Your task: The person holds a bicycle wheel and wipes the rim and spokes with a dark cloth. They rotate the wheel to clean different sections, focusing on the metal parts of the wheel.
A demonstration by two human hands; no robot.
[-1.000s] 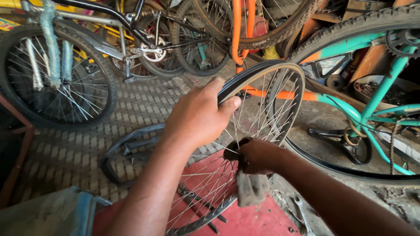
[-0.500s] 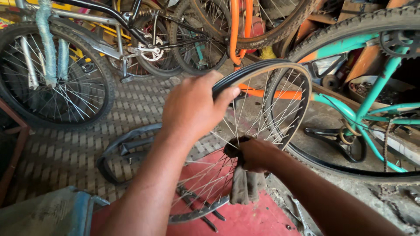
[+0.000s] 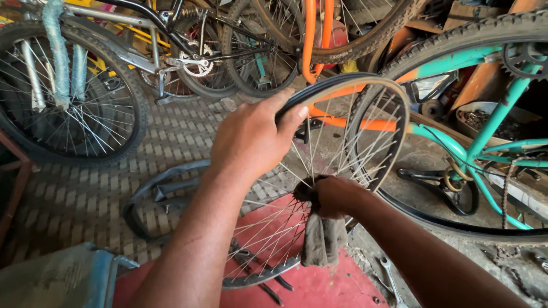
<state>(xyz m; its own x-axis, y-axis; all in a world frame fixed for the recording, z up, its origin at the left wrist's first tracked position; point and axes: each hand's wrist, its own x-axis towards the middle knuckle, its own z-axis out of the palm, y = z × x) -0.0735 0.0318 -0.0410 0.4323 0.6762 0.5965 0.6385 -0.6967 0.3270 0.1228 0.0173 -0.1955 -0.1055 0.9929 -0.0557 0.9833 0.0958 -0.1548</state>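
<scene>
Compared with the frame half a second earlier, the scene has hardly changed: the left hand (image 3: 254, 140) has stayed on the top of the bare wheel rim (image 3: 394, 122), and the right hand (image 3: 331, 197) has stayed at the hub; the rim appears turned slightly, and the rag (image 3: 322, 242) hangs a little lower in view.

Going left to right: a dark bicycle wheel (image 3: 68, 97) with a tyre stands at the far left, its fork wrapped in pale blue. Next to it, a loose black tyre (image 3: 154, 194) lies flat on the ribbed floor mat (image 3: 74, 194). The left hand's grip is closed over the rim's upper edge, fingers curled on top and the thumb underneath. The rim stands upright in the middle of the view, its lower edge resting on a red surface (image 3: 325, 291). The right hand's grip is clamped around the grey rag at the centre of the spokes, with the cloth drooping below the fist. A spanner (image 3: 391, 274) lies on the dirty ground just right of the red surface. At the far right stands a teal bicycle frame (image 3: 491, 131) with a large tyre. Behind it, a metal tray (image 3: 516, 114) holds small dark parts, too small to identify. More bicycles crowd the back of the workshop.
</scene>
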